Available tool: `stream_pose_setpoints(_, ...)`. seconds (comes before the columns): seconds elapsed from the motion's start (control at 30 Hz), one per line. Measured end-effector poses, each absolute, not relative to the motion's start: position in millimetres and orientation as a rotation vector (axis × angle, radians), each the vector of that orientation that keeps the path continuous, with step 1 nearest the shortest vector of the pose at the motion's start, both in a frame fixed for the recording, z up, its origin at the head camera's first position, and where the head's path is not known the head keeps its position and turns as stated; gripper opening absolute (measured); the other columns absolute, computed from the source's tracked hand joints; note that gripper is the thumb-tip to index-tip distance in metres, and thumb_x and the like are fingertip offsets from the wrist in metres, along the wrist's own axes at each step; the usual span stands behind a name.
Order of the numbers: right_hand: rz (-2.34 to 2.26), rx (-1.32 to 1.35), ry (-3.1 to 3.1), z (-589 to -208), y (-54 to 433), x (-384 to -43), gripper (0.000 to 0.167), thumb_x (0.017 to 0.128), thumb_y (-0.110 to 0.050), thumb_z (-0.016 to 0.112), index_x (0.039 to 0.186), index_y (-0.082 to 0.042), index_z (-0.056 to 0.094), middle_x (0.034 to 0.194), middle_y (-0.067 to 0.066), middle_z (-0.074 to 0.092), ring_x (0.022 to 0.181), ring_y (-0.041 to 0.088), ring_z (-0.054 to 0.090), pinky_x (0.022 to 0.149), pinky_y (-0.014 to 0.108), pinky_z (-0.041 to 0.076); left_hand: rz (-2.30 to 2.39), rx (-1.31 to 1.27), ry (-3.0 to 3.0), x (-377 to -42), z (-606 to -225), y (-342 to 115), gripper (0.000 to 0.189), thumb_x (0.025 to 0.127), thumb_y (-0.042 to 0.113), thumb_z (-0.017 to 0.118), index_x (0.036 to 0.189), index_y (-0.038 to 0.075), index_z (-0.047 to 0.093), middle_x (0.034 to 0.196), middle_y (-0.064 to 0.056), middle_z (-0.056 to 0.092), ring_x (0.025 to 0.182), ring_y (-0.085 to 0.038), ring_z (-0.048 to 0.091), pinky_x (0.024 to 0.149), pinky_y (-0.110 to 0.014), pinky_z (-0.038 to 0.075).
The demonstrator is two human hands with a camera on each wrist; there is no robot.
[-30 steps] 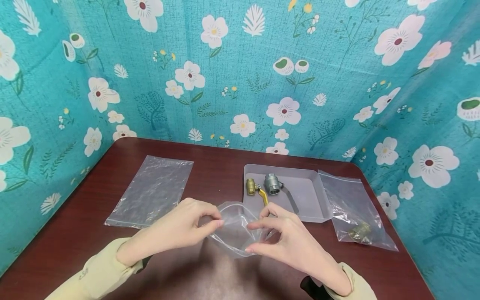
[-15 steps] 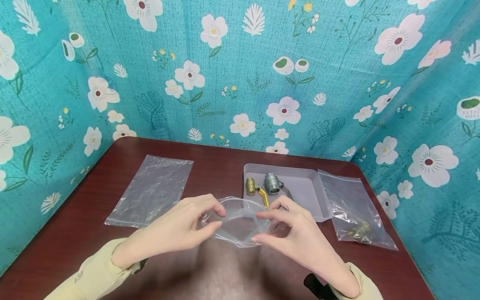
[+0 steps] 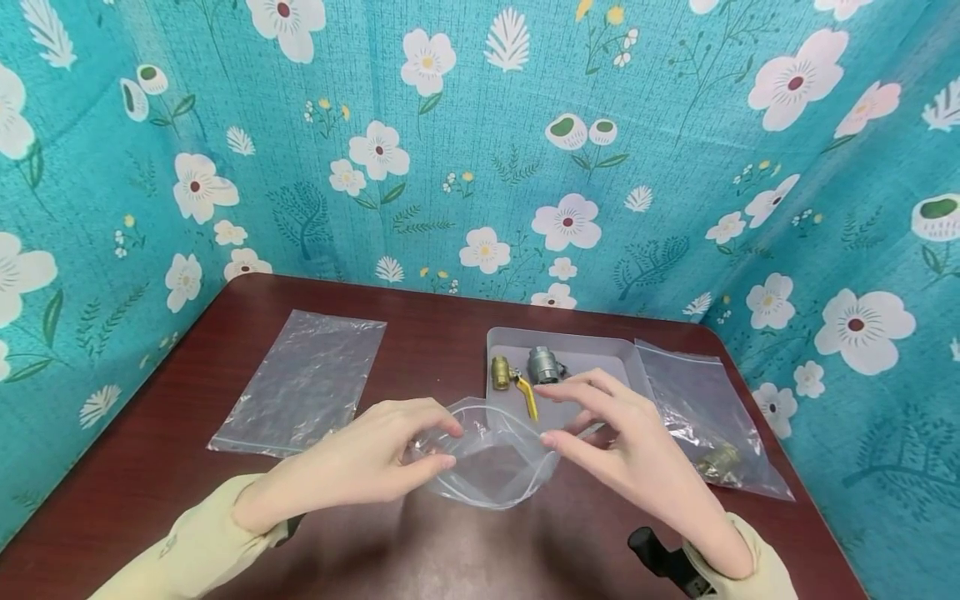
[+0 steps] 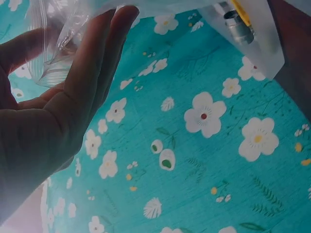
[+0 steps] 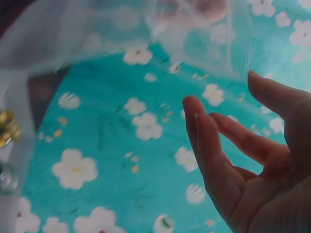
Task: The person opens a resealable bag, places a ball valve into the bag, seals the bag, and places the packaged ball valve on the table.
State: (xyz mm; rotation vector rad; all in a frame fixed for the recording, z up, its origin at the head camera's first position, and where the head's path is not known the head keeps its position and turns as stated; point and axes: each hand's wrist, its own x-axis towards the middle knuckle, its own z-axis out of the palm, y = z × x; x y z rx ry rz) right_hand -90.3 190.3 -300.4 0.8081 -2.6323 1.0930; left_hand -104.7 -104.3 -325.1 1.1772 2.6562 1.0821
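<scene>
A clear zip-lock bag (image 3: 491, 479) hangs over the near middle of the table with its mouth spread wide. My left hand (image 3: 375, 454) holds its left side, the bag's edge lying between thumb and fingers; in the left wrist view the ribbed zip strip (image 4: 60, 73) runs there. My right hand (image 3: 626, 437) is at the bag's right, fingers spread and relaxed, the thumb tip by the rim; whether it touches is unclear. Beyond the right fingers, a brass ball valve (image 3: 501, 373) with yellow lever and a steel ball valve (image 3: 543, 365) lie in a pale tray (image 3: 600, 346).
A flat clear zip-lock bag (image 3: 307, 375) lies on the dark red table (image 3: 427, 358) at the left. Right of the tray, another clear bag (image 3: 693, 392) contains a brass fitting (image 3: 718, 461). A floral teal curtain (image 3: 450, 167) surrounds the table.
The bag's mouth has been spread wider. My right hand has come away from its right side, moving right and up toward the tray; the left hand has stayed almost in place.
</scene>
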Motion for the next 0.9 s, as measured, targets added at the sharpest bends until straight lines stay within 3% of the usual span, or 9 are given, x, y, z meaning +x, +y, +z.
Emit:
stream_pose_setpoints(0.2, 0.916, 0.719, -2.68, -313, 208, -131, 0.031, 0.086, -0.017, 0.077, 0.117, -0.014, 0.071, 0.107, 0.003, 0.07, 0.079, 0.007, 0.07, 0.066, 0.022, 0.059, 1.009, 1.123, 2.631, -110, -335, -99, 0.024, 0.091, 0.025, 0.07, 0.112, 0.013, 0.067, 0.107, 0.0, 0.071, 0.074, 0.003, 0.059, 0.071, -0.018, 0.053)
stream_pose_setpoints(0.4, 0.886, 0.595, -2.971, -339, 235, -194, 0.029, 0.093, -0.025, 0.07, 0.116, -0.007, 0.07, 0.11, 0.013, 0.072, 0.092, 0.025, 0.071, 0.075, 0.037, 0.059, 0.999, 1.144, 2.603, -116, -345, -97, 0.024, 0.091, 0.025, 0.07, 0.112, 0.012, 0.067, 0.109, -0.002, 0.071, 0.078, 0.001, 0.061, 0.074, -0.019, 0.054)
stream_pose_setpoints(0.67, 1.122, 0.408, -3.323, -377, 263, -264, 0.05, 0.095, -0.03, 0.065, 0.132, 0.003, 0.057, 0.132, 0.024, 0.059, 0.115, 0.037, 0.062, 0.093, 0.05, 0.056, 1.011, 1.112, 2.536, -116, -346, -95, 0.028, 0.092, 0.027, 0.069, 0.116, 0.012, 0.065, 0.114, -0.003, 0.07, 0.075, 0.005, 0.061, 0.076, -0.02, 0.055)
stream_pose_setpoints(0.9, 1.241, 0.176, -3.515, -400, 262, -295, 0.069, 0.09, -0.045, 0.069, 0.138, 0.001, 0.051, 0.138, 0.022, 0.056, 0.121, 0.033, 0.062, 0.101, 0.05, 0.052, 1.02, 1.115, 2.499, -115, -345, -96, 0.032, 0.093, 0.028, 0.068, 0.12, 0.01, 0.064, 0.117, -0.004, 0.068, 0.08, 0.005, 0.063, 0.077, -0.019, 0.056)
